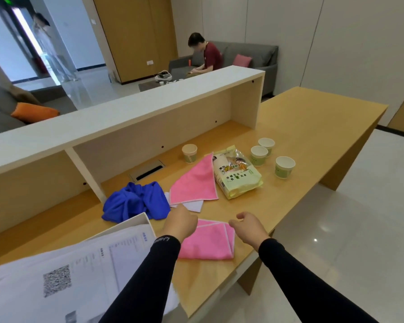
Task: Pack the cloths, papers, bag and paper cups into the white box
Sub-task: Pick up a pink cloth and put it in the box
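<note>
Wooden table (301, 136) carries everything: papers fill the white box (135, 221) at near left; the soft, light folded pink cloth (208, 243) lies limp at the near edge, best pinched at its corners. Both hands, left hand (180, 223) and right hand (248, 226), hover over it, loosely curled, holding nothing.

The wooden surface (296, 136) carries a crumpled blue cloth (135, 203) at nine o'clock, a spread pink cloth (196, 183) at centre overlapping a paper (194, 205), a folded pink cloth (210, 241) at six, a bag (238, 176) at three, four cups (189, 153) (259, 155) (266, 145) (285, 167) toward twelve, and a box (135, 221) of papers (79, 271) at seven.
</note>
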A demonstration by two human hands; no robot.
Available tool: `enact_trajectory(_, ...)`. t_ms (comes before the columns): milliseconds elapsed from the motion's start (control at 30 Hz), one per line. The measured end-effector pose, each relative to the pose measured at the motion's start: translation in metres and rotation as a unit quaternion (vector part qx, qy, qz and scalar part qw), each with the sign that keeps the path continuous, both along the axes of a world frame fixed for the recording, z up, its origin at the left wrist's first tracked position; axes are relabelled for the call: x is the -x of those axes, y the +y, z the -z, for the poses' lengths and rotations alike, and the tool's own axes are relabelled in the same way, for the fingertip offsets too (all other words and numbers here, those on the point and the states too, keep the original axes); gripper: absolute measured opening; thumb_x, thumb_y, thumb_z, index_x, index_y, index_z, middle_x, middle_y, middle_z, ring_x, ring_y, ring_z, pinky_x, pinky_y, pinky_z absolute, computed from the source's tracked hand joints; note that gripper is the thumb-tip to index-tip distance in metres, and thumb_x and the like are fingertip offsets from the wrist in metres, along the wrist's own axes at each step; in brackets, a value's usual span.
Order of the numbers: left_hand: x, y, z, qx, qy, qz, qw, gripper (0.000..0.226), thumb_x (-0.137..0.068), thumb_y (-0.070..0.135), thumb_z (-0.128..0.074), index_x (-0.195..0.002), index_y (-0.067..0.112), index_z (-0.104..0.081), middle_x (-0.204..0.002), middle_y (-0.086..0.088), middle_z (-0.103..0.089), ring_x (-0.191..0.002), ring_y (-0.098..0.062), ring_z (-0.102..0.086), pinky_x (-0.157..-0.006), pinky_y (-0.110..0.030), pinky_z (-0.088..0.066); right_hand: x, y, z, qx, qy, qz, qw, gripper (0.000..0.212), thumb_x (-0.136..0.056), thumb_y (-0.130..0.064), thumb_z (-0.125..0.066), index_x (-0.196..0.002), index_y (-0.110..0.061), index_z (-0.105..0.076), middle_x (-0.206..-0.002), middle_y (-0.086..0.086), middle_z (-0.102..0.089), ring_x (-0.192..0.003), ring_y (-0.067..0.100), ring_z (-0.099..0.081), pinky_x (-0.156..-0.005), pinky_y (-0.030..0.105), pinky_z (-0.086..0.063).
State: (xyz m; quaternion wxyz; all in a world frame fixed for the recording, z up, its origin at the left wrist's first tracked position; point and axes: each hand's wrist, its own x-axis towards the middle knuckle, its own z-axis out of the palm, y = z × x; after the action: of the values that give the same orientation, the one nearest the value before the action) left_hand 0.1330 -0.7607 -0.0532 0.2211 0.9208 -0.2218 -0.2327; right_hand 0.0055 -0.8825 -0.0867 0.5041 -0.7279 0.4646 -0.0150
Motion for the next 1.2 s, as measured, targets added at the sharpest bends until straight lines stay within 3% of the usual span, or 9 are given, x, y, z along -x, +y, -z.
enact_trajectory(100,-0.008,-0.013,0.022,-0.036,0.032,-0.062,0.997,0.029,-0.092,0.012,-0.043,-0.064,0.014,-0.037,-0.096,-0.012,-0.052,-0.106,-0.032,-0.059,-0.08,-0.03,-0.044,-0.006,-0.016,0.016,-0.057,0.017,-0.012,0.998,0.054,-0.089,-0.025,-0.052,-0.137,-0.004,-0.039,-0.13,0.013,-0.053,-0.117,0.028,-0.052,-0.096,0.039,-0.047)
enact_trajectory(167,-0.014,-0.016,0.038,-0.072,0.068,-0.083,0.992,0.029,-0.094,0.013,-0.04,-0.065,0.016,-0.045,-0.114,-0.016,-0.06,-0.118,-0.033,-0.055,-0.093,-0.033,-0.044,-0.009,-0.023,0.026,-0.127,0.033,-0.017,0.991,0.046,-0.089,-0.022,-0.052,-0.129,-0.001,-0.045,-0.106,0.011,-0.058,-0.096,0.024,-0.058,-0.077,0.034,-0.053)
enact_trajectory(233,-0.017,-0.016,0.054,-0.106,0.1,-0.132,0.98,0.027,-0.094,0.013,-0.038,-0.102,0.006,-0.062,-0.134,-0.022,-0.052,-0.126,-0.034,-0.049,-0.103,-0.037,-0.041,-0.011,-0.026,0.033,-0.18,0.048,-0.02,0.982,0.037,-0.088,-0.02,-0.054,-0.118,0.0,-0.052,-0.094,0.009,-0.058,-0.077,0.019,-0.057,-0.056,0.027,-0.049)
enact_trajectory(333,-0.015,-0.016,0.07,-0.14,0.107,-0.206,0.963,0.046,-0.093,0.016,-0.041,-0.134,-0.004,-0.044,-0.14,-0.023,-0.044,-0.13,-0.034,-0.044,-0.106,-0.04,-0.038,-0.017,-0.027,0.044,-0.215,0.025,-0.006,0.976,0.018,-0.086,-0.014,-0.06,-0.099,-0.003,-0.054,-0.084,0.008,-0.059,-0.068,0.017,-0.057,-0.049,0.025,-0.047)
enact_trajectory(567,-0.02,-0.026,0.069,-0.102,0.078,-0.248,0.96,0.033,-0.092,0.011,-0.043,-0.116,-0.006,-0.058,-0.124,-0.023,-0.059,-0.113,-0.034,-0.057,-0.085,-0.034,-0.043,-0.025,-0.025,0.053,-0.253,-0.028,-0.021,0.967,0.011,-0.084,-0.004,-0.06,-0.093,-0.008,-0.063,-0.098,0.011,-0.068,-0.096,0.028,-0.064,-0.086,0.044,-0.054)
enact_trajectory(833,-0.01,-0.013,0.063,0.008,0.197,-0.309,0.93,0.041,-0.077,0.005,-0.068,-0.115,-0.007,-0.059,-0.115,-0.024,-0.065,-0.103,-0.033,-0.066,-0.092,-0.044,-0.053,-0.047,-0.044,0.01,-0.152,-0.118,-0.047,0.98,0.013,-0.09,-0.008,-0.051,-0.102,-0.007,-0.058,-0.091,0.007,-0.062,-0.079,0.019,-0.058,-0.054,0.027,-0.044)
enact_trajectory(933,0.004,-0.014,0.064,0.029,0.257,-0.316,0.913,0.039,-0.08,0.007,-0.068,-0.114,-0.01,-0.058,-0.101,-0.023,-0.066,-0.086,-0.027,-0.062,-0.083,-0.041,-0.052,-0.05,-0.043,-0.002,-0.119,-0.14,-0.064,0.981,0.012,-0.09,-0.009,-0.053,-0.099,-0.009,-0.06,-0.094,0.008,-0.066,-0.084,0.022,-0.063,-0.061,0.026,-0.048)
enact_trajectory(1067,0.006,-0.015,0.051,0.133,0.349,-0.351,0.859,0.038,-0.087,0.01,-0.059,-0.122,-0.003,-0.053,-0.123,-0.02,-0.061,-0.105,-0.029,-0.06,-0.095,-0.038,-0.047,-0.052,-0.041,-0.023,-0.119,-0.167,-0.082,0.975,0.01,-0.092,-0.012,-0.053,-0.086,-0.019,-0.058,-0.088,0.002,-0.065,-0.079,0.017,-0.063,-0.061,0.027,-0.051)
enact_trajectory(1200,-0.009,0.001,0.023,0.244,0.371,-0.378,0.812,0.029,-0.086,0.02,-0.059,-0.113,0.011,-0.051,-0.098,-0.012,-0.057,-0.088,-0.026,-0.053,-0.085,-0.044,-0.044,-0.067,-0.035,-0.058,-0.112,-0.216,-0.087,0.966,0.008,-0.092,-0.015,-0.053,-0.095,-0.013,-0.06,-0.103,0.012,-0.066,-0.095,0.029,-0.063,-0.084,0.044,-0.054)
